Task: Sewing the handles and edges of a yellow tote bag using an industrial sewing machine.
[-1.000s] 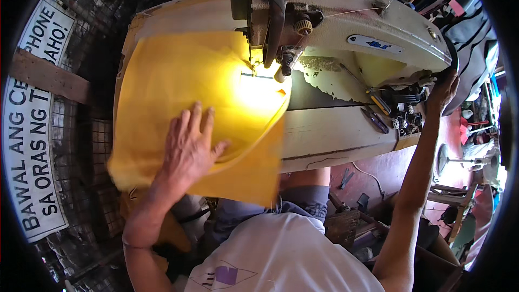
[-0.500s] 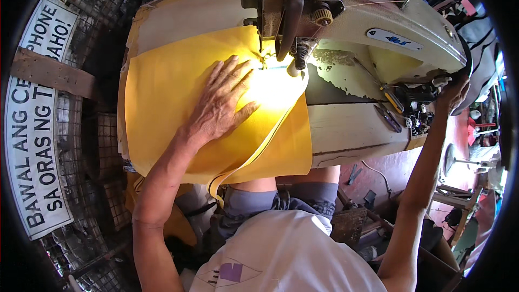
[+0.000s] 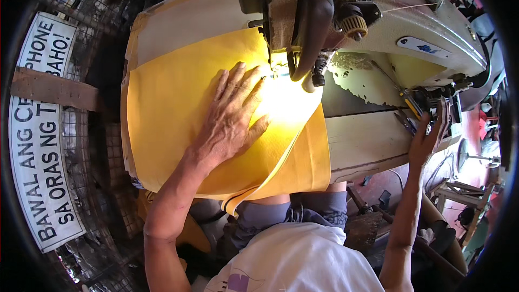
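My left hand (image 3: 232, 119) lies with fingers extended on a yellow sheet of fabric or leather (image 3: 162, 119), just left of the lit needle area (image 3: 278, 69) of a cream sewing machine (image 3: 411, 27). The sheet's front edge curls over, showing a narrow pale strip with a dark line over a second yellow layer. My right hand (image 3: 430, 135) is raised, fingers apart and nothing visible in them, at the right of the machine bed, beside a yellow-handled screwdriver (image 3: 412, 106) and dark snips (image 3: 404, 120), which it partly overlaps.
A wire mesh (image 3: 113, 205) at the left carries a white sign board (image 3: 46, 184) and a wooden plank (image 3: 54, 89). The machine's dark handwheel (image 3: 486, 84) is at the right. Beyond lie a pink floor, a metal stand (image 3: 476, 158) and a wooden frame (image 3: 465, 199).
My left hand has moved forward and right, closer to the needle. My right hand has left the handwheel and come down and left with fingers opened. The sheet's front corner has risen in view.
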Demonstrator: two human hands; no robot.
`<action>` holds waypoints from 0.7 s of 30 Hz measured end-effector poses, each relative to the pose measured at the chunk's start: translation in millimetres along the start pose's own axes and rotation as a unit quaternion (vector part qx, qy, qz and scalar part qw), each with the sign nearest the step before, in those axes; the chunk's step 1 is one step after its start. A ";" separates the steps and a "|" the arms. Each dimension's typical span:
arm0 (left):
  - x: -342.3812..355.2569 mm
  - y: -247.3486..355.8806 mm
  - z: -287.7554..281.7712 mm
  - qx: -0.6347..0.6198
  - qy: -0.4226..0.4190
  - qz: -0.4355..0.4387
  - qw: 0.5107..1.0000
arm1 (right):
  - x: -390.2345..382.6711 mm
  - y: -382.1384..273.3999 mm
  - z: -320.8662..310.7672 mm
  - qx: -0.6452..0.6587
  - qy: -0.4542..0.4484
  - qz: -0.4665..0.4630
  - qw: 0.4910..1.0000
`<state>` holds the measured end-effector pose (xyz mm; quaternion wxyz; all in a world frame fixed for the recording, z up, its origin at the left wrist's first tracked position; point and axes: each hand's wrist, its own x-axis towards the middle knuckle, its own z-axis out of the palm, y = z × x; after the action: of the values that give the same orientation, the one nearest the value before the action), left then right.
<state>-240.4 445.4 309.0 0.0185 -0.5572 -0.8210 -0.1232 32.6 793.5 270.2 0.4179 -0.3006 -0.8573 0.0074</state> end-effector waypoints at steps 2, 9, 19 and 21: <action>1.1 -0.4 -0.2 -0.010 0.004 -0.007 1.000 | -8.1 -7.0 5.2 -0.016 -0.009 -0.038 0.999; 1.3 1.7 1.3 -0.010 0.018 -0.008 1.000 | -2.2 -10.7 1.6 0.036 -0.026 0.009 0.999; -0.3 -1.0 1.7 -0.003 0.008 -0.001 1.000 | -6.0 -9.4 1.5 -0.028 -0.034 -0.002 0.999; -0.9 -0.6 1.9 0.001 0.013 0.003 1.000 | -5.8 -10.1 1.4 -0.009 -0.026 0.006 1.000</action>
<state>-240.4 444.8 306.9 0.0302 -0.5578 -0.8192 -0.1297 29.2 782.5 267.8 0.3926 -0.3094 -0.8661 0.0102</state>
